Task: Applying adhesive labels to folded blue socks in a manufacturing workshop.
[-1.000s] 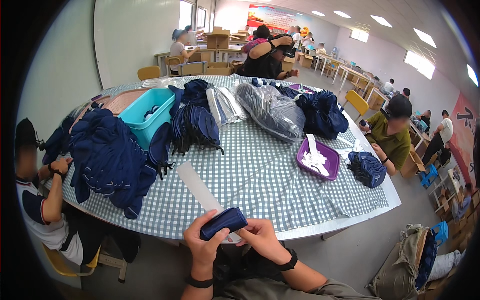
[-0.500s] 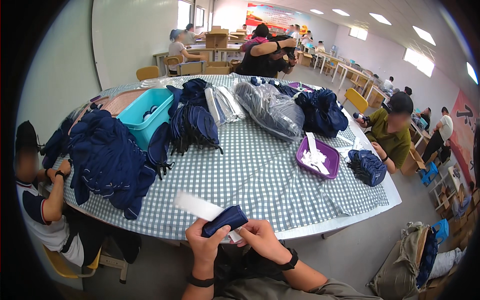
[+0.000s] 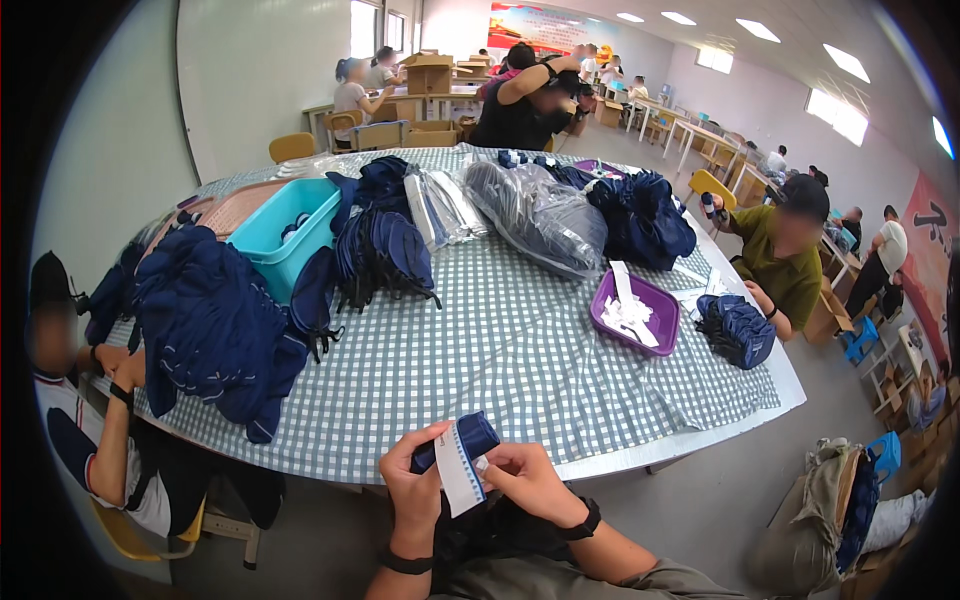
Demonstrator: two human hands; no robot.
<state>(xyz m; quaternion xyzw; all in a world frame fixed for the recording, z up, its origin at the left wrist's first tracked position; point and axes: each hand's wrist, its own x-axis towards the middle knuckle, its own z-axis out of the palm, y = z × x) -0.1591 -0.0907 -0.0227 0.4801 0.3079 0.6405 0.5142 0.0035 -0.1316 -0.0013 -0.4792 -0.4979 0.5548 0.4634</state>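
Note:
My left hand (image 3: 412, 490) is closed around a small rolled bundle of navy cloth (image 3: 478, 430), just off the table's near edge. A white paper strip (image 3: 460, 478) with a blue patterned edge lies across the roll's front, its lower end hanging free. Thumb and fingers of my right hand (image 3: 535, 486) are pinched at the strip's right side, where a small white bit shows between them. The underside of the roll is hidden by my hands.
A checked cloth covers the table (image 3: 480, 340). On it lie a navy fabric heap (image 3: 215, 320), a turquoise bin (image 3: 285, 250), navy pouches (image 3: 385, 250), a clear bag of dark items (image 3: 540, 220) and a purple tray (image 3: 660, 335) of white strips. Co-workers sit left and right.
The paper strip, which stuck out to the upper left, now folds down over the front of the roll. The roll has tipped more upright. The right-hand co-worker has raised a small dark roll.

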